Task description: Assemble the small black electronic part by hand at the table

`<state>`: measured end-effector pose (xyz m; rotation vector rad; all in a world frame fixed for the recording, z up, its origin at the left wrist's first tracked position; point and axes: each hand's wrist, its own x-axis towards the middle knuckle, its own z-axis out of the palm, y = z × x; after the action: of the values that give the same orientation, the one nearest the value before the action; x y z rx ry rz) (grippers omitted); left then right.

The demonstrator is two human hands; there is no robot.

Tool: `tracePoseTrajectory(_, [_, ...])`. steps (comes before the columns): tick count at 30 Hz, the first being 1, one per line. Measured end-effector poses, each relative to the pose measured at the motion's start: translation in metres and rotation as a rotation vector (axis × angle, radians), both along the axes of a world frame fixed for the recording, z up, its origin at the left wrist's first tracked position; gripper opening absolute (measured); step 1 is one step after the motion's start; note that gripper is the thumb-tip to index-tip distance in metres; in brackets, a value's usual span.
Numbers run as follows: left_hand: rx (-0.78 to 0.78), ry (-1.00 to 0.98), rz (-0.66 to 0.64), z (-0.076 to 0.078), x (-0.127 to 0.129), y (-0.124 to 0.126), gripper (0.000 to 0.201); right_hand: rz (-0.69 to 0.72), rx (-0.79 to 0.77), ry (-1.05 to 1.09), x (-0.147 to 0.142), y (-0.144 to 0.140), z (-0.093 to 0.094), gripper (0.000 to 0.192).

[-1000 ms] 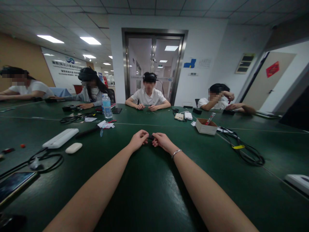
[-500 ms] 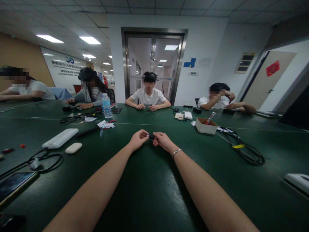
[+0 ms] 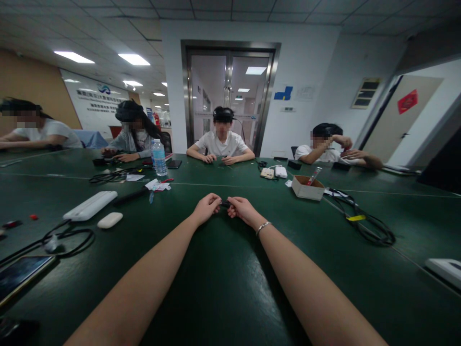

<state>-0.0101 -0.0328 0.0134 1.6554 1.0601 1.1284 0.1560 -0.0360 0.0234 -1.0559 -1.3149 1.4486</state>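
Both arms reach forward over the green table point(image 3: 223, 278). A small dark object point(image 3: 225, 204) spans the gap between my hands, too small to name by kind. My left hand point(image 3: 207, 206) pinches its left end with thumb and fingertips. Its right end is gripped by my right hand point(image 3: 243, 210), whose lower fingers are curled in. Fingers hide much of the object. A silver bracelet circles my right wrist.
Left of my arms lie a white power bank point(image 3: 90, 205), a white oval case point(image 3: 110, 220), a phone point(image 3: 25, 276) and a black cable. Beyond stands a water bottle point(image 3: 159, 157). At right are a small box point(image 3: 307, 188) and a coiled cable point(image 3: 370, 228). Several people sit opposite.
My left fingertips have shifted slightly on the small object, and the bright bit seen near them before is now mostly covered. My right hand stays in place.
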Motion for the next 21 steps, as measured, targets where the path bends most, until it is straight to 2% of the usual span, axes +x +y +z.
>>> tracePoseTrajectory(10, [0.147,0.007,0.033,0.0014,-0.0022,0.0002,0.018,-0.008,-0.005,0.006,-0.0005,-0.0012,0.0013,0.021])
tracePoseTrajectory(21, [0.110,-0.020,-0.001,0.0050,-0.0039,-0.0002,0.019,-0.002,-0.010,0.030,-0.0003,-0.0018,0.0018,0.019])
